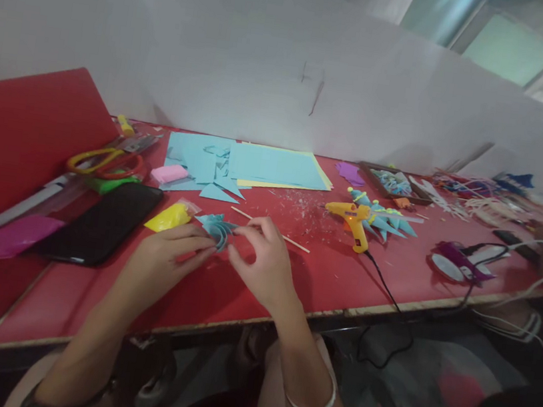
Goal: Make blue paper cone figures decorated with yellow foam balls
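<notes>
Between my two hands is a small cluster of curled light-blue paper pieces (218, 228), close above the red table. My left hand (162, 259) has its fingers and thumb closed on the near left side of the cluster. On the other side, my right hand (266, 263) curves towards the paper, its thumb and forefinger apart and the fingertips close to the edge; whether they touch it I cannot tell. A thin wooden stick (296, 243) lies partly behind my right hand. Beside my left hand sits a yellow packet (168, 217).
Blue sheets (277, 166) and cut triangles (220, 193) lie at the back. A yellow glue gun (351, 213) rests right, its cord over the edge, beside blue paper cones (390, 225). Left are a black phone (101, 223) and scissors (100, 162). A person's arm (508, 314) shows far right.
</notes>
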### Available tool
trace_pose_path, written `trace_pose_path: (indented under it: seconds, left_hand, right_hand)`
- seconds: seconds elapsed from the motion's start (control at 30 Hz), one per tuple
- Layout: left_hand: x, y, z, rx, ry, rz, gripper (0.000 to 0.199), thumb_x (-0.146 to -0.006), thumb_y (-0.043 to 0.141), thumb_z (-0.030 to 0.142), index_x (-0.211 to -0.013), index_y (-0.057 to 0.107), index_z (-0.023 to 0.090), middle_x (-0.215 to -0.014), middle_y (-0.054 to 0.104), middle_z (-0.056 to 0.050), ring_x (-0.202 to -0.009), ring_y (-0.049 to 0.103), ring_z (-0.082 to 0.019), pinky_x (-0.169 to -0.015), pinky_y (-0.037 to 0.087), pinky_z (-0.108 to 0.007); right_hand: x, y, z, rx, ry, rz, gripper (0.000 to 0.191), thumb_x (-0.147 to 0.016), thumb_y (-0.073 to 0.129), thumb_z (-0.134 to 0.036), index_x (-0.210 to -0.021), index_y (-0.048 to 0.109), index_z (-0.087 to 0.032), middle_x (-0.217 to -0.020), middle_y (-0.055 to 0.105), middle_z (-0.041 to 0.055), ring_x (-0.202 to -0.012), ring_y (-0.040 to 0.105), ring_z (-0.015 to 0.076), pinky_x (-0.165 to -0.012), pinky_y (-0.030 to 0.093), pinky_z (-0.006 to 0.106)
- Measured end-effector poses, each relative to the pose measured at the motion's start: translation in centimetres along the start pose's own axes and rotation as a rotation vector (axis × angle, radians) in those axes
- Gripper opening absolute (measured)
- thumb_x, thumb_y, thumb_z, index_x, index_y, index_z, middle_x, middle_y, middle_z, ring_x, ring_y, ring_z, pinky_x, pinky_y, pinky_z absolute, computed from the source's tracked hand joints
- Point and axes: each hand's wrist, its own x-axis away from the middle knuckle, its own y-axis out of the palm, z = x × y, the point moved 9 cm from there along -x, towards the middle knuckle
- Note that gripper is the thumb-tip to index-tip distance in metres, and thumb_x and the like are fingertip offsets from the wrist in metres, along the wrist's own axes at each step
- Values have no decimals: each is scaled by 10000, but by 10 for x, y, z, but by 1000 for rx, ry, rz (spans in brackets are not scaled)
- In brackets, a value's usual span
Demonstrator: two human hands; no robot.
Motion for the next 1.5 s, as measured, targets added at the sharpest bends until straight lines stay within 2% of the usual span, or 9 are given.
trace_pose_path:
  seconds: [0.6, 0.83, 0.97, 1.13, 1.37, 1.43, 1.5]
  left_hand:
    - [2, 12, -7, -76, -37, -106, 197, -830, 459, 291, -790, 641, 230, -843, 677, -3, -774, 627, -152, -664, 489, -233]
    - [3, 24, -6, -171, 17, -199, 280, -856, 399, 302, -836, 664, 214, -850, 677, -26, -753, 623, -163, -679, 480, -254]
    - [1, 30, -7, -188, -3, -245, 370, -876, 325, 292, -806, 671, 182, -842, 673, -47, -765, 619, -172, -689, 476, -271]
    - [1, 31, -11, -110, -68, -218, 383, -864, 323, 340, -776, 664, 190, -848, 680, -38, -755, 623, -155, -676, 466, -240]
    - [-3, 35, -2, -63, -45, -241, 389, -865, 321, 342, -800, 677, 200, -863, 683, -42, -746, 619, -152, -663, 459, -239]
    - [-5, 31, -5, -59, -95, -232, 370, -847, 351, 391, -821, 674, 213, -886, 681, -38, -793, 613, -161, -707, 453, -249]
    - [-7, 22, -17, -75, -212, -188, 348, -818, 390, 440, -876, 654, 221, -930, 670, -40, -835, 599, -171, -739, 440, -260]
  right_hand:
    - [-3, -8, 9, -9, 84, 53, 83, -758, 511, -161, -791, 576, -200, -863, 560, 21, -796, 537, 145, -762, 388, 292]
    - [-1, 0, 12, 14, 106, -16, 42, -751, 541, -189, -770, 577, -201, -843, 562, 2, -814, 537, 140, -772, 377, 288]
    - [-1, 5, 13, 19, 108, -72, 63, -740, 559, -210, -793, 591, -204, -842, 568, -1, -822, 539, 141, -780, 376, 291]
    - [-3, 7, 19, 30, 136, -88, 71, -756, 545, -220, -802, 598, -207, -845, 579, 2, -816, 540, 144, -772, 373, 295]
    - [-6, 7, 27, 103, 157, -95, 63, -764, 528, -194, -735, 584, -201, -795, 573, -3, -753, 532, 135, -746, 362, 283]
    - [-6, 5, 30, 129, 166, -79, 78, -767, 515, -188, -716, 573, -196, -779, 570, -2, -745, 531, 135, -748, 356, 284]
    - [-7, 1, 34, 161, 180, -54, 84, -768, 507, -188, -706, 564, -193, -772, 570, 2, -748, 531, 139, -756, 349, 288]
